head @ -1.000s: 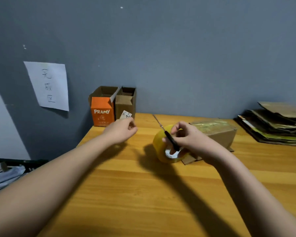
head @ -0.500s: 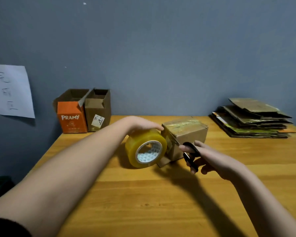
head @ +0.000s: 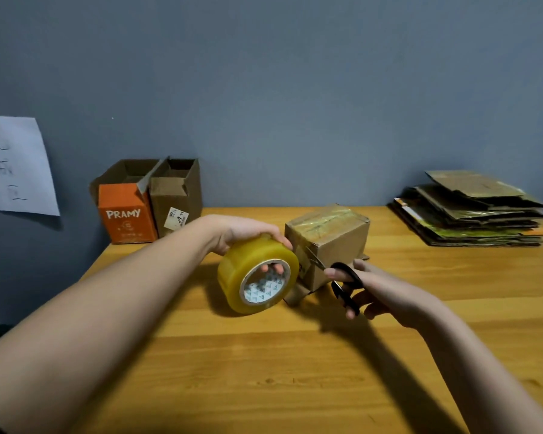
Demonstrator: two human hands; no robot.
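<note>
Far left of the L hand, a paper sheet w/ handwriting hangs on the wall. Nearer it, at the table's back corner, stand an orange box and an open brown box, touching. L hand grips the tape roll: palm over the top, fingertips curled into the core. Roll sits tilted, held just left of the carton, which has tape across its lid and stands between both hands, a bit behind them. R hand holds the scissors, fingers hooked through the black loops, blades pointing up-left at the carton's near left face, right beside the roll. Can't tell if the blades touch the tape strip. Well right of the R hand, by the wall, lies a stack of flat cardboard.
</note>
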